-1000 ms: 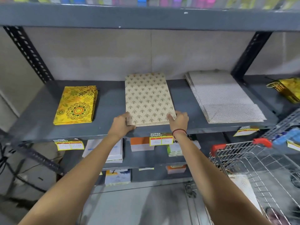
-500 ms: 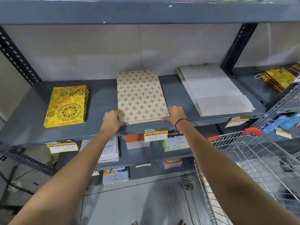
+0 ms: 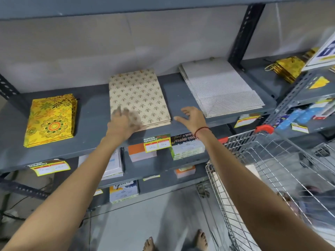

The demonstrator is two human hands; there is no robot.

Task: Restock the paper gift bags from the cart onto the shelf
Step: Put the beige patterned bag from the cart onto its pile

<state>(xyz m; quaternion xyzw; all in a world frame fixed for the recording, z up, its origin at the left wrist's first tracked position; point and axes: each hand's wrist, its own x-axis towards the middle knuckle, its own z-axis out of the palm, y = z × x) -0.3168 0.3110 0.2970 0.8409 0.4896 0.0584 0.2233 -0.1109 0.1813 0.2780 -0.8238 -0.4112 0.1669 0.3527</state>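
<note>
Motion-blurred left hand (image 3: 125, 122) over near-left corner of flat beige gold-motif paper bag stack (image 3: 141, 95), grip unclear, right hand (image 3: 192, 118) splayed, empty, just right

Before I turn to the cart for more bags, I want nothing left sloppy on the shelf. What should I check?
1. Beige patterned stack lies flat on the shelf, edges squared: ok.
2. Its near edge sits inside the shelf's front lip: ok.
3. Right hand holds nothing, fingers spread beside the stack: ok.
4. Left hand clear of the stack: cannot tell, it is blurred over the near left corner.
5. Gaps to the yellow stack and white stack: ok.
6. More bags waiting in the cart: cannot tell, the basket is blurred.
</note>
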